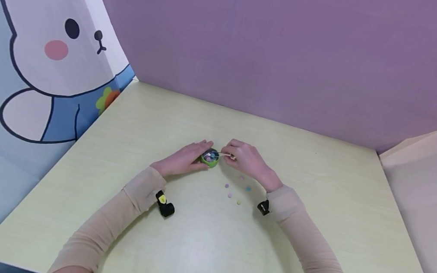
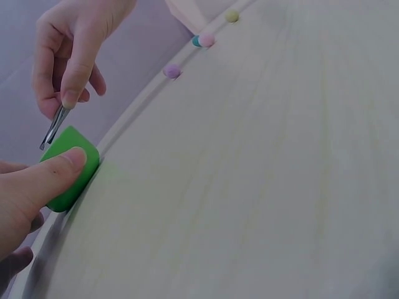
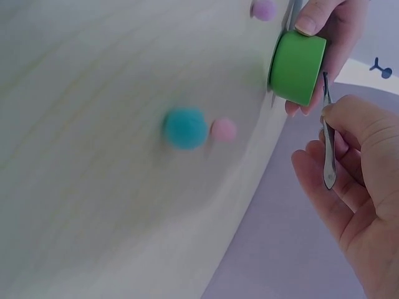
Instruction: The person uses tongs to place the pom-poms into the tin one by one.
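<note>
A small green bowl (image 1: pixel 210 163) with a shiny inside stands on the table and holds several coloured pompoms. My left hand (image 1: pixel 183 157) steadies it from the left, the thumb on its near side and the fingers behind; in the left wrist view that thumb lies flat against the green wall (image 2: pixel 64 187). Metal tweezers (image 3: pixel 330 156) are pinched between thumb and fingers of my right hand (image 1: pixel 248 160), on the bowl's right. Their tips point in over the bowl's opening, and in the left wrist view no pompom shows between them.
Loose on the table (image 1: pixel 193 247), in front of the right hand, lie a purple pompom (image 1: pixel 226 186), two pink ones, a teal pompom (image 1: pixel 248 188) and a yellow pompom (image 1: pixel 238 202). A purple backdrop (image 1: pixel 271 63) rises behind the table's far edge.
</note>
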Tool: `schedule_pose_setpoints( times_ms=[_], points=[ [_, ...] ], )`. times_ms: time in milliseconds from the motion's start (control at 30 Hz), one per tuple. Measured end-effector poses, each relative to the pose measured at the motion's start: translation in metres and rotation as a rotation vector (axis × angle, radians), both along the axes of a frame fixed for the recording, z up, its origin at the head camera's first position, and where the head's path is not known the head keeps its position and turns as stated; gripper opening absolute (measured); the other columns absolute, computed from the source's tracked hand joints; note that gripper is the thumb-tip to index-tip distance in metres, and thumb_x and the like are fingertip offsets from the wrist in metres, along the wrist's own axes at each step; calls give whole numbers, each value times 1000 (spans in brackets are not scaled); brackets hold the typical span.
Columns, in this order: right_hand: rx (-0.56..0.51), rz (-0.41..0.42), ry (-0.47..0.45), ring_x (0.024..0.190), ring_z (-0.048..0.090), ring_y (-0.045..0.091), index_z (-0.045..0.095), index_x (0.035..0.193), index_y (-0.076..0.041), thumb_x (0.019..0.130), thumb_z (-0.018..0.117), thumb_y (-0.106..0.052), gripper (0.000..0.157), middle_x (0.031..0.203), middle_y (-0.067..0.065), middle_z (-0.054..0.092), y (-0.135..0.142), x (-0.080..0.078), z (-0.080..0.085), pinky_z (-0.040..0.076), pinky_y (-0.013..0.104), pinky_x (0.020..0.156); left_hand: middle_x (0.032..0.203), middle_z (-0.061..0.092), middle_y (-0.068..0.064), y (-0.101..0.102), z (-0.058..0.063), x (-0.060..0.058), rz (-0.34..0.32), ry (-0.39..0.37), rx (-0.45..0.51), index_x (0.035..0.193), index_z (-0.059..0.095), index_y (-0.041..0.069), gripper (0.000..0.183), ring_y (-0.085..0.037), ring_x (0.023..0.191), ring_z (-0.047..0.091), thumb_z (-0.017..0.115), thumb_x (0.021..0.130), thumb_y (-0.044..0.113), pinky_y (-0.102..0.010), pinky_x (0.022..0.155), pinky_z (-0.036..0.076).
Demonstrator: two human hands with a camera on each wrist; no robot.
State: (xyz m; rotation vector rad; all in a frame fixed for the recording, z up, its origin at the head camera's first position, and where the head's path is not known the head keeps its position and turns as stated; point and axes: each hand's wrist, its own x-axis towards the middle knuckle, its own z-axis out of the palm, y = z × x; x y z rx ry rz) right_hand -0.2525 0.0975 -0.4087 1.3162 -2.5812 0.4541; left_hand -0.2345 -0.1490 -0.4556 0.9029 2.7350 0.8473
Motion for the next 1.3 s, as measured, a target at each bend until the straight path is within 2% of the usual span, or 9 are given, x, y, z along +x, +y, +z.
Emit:
schedule_pose_setpoints(
  times_ms=[800, 1300],
  points=[
    [-9, -15, 4, 75, 69, 15, 76, 99, -4, 87, 72, -7, 13, 95, 8, 73, 15, 5, 4, 59, 22, 63, 164, 24, -18, 2, 0, 0, -10, 27, -2, 158, 21, 5, 81, -34, 153, 23, 64, 96, 37, -52, 127, 19],
    [-27, -60, 27, 71, 67, 14, 76, 97, -4, 86, 71, -4, 12, 90, 7, 73, 39, 14, 4, 58, 24, 59, 165, 22, -16, 3, -5, -3, 8, 17, -27, 159, 19, 9, 82, -32, 154, 22, 62, 97, 40, -51, 128, 17]
  ],
)
